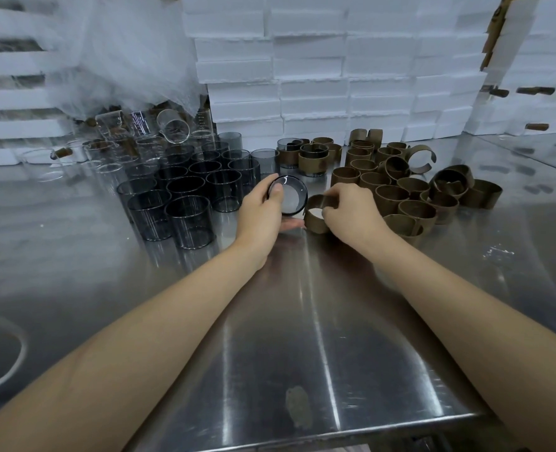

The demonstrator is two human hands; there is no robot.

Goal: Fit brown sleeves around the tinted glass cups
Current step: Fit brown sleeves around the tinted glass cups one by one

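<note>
My left hand (263, 213) grips a tinted glass cup (291, 197), thumb on its rim, the cup tilted so its mouth faces me. Just to its right my right hand (348, 210) pinches a brown sleeve (315, 218) that rests on the steel table. Several bare tinted cups (185, 197) stand in a cluster to the left. A heap of loose brown sleeves (410, 197) lies to the right. A few cups wearing sleeves (312, 159) stand behind the held cup.
The steel table (302, 321) reaches to a front edge near me. Clear glasses (113, 148) crowd the back left under white netting. Stacked white foam boxes (335, 76) wall off the back. A curved cable (15, 363) lies at the left.
</note>
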